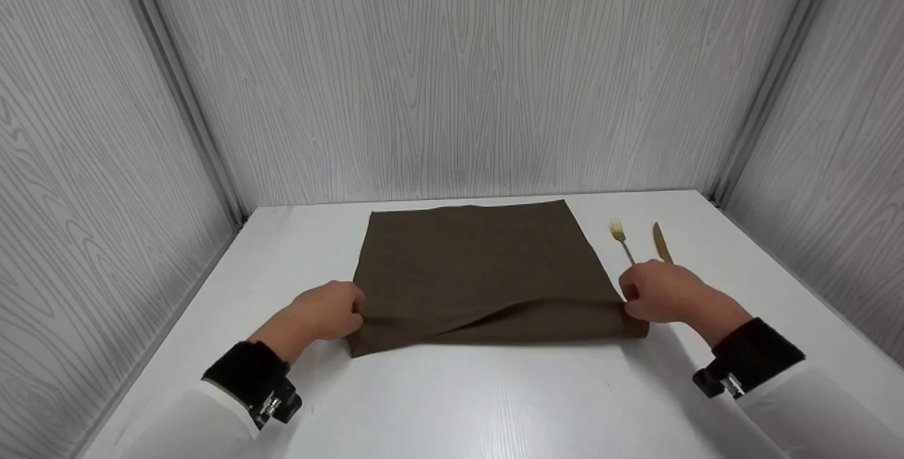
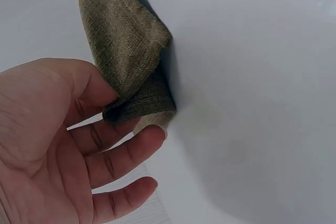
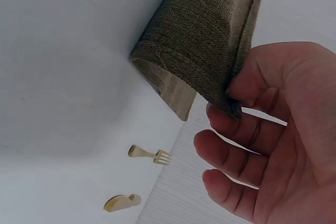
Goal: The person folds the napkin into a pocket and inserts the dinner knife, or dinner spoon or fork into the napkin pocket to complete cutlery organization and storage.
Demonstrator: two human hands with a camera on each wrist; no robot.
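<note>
Behind the right hand [image 1: 660, 293] the handles of a gold fork [image 1: 621, 239] and knife [image 1: 661, 241] are hidden. Both it and the left hand [image 1: 326, 311] pinch the near corners of a brown cloth [image 1: 480, 268] — spread on a white table [image 1: 452, 395], grey wood-grain walls [image 1: 452, 70] around.

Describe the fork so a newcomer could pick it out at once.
Start at the large brown woven cloth on the white table. Just off the cloth's right edge, beyond the right hand, lie two gold pieces. The slim gold fork is the left one, with tines, unlike the pointed gold knife.
</note>
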